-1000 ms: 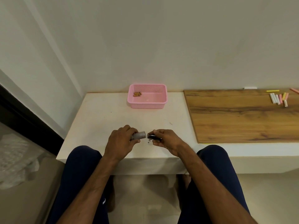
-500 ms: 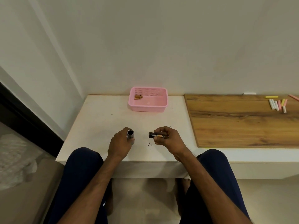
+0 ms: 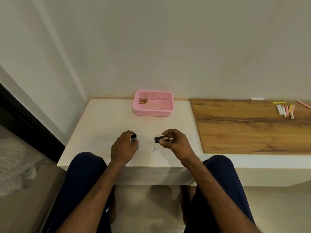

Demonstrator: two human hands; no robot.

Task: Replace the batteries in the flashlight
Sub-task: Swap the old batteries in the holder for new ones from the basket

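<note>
My left hand [image 3: 123, 147] grips a silver flashlight tube [image 3: 134, 139], held upright over the white table [image 3: 104, 125] with its dark open end facing up. A hand's width to the right, my right hand [image 3: 175, 142] pinches a black piece with copper-coloured batteries in it [image 3: 161, 139], lying level and pointing left toward the tube. The two parts are apart. A pink basket [image 3: 152, 111] at the back of the table holds a few copper-coloured batteries [image 3: 143, 101] in its left rear corner.
A wooden board [image 3: 249, 126] covers the table's right part, with several chalk sticks [image 3: 285, 110] at its far right. Small dark specks [image 3: 154, 150] lie on the white surface between my hands. A wall closes the back. My knees are at the table's front edge.
The tube and the battery piece, joined end to end a second ago, have come apart. My left hand turned the tube upright; my right hand drew the black piece off to the right.
</note>
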